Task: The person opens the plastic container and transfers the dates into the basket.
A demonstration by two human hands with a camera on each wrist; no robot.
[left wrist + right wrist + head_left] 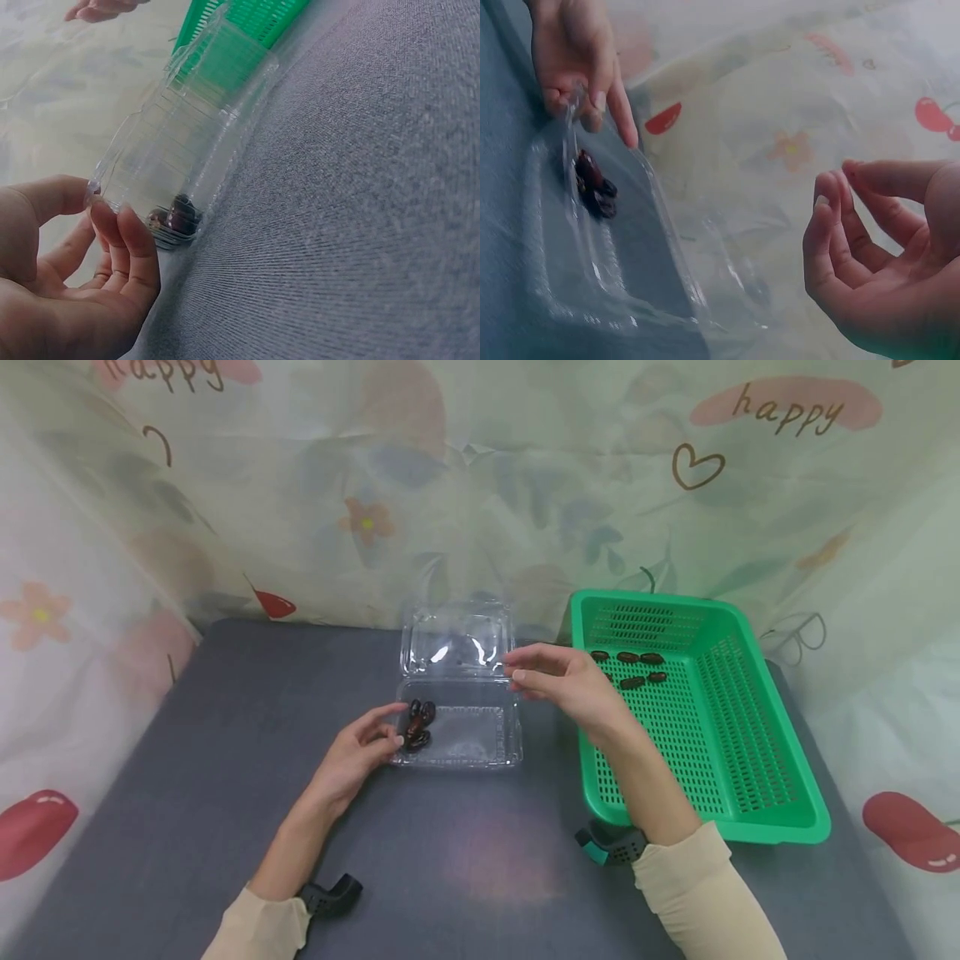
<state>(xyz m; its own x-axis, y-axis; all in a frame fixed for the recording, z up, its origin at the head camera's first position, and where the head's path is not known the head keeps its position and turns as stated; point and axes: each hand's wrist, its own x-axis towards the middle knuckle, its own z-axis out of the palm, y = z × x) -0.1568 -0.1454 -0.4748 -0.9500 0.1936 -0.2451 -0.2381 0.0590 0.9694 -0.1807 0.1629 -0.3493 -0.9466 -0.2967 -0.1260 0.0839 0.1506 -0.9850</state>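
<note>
Table (465, 852), grey: beneath the box (468, 731).
Basket (750, 718), green: right of the box.
Box, clear: lid (457, 635) raised at the back.
My left hand (354, 756): I pinch the box's left rim.
My right hand (568, 683): near the box's right edge, fingers loosely curved, empty.
Dates (416, 727), dark: clustered in the box's left end; others in the basket.

"happy" stands twice on the backdrop cloth (480, 485).
</note>
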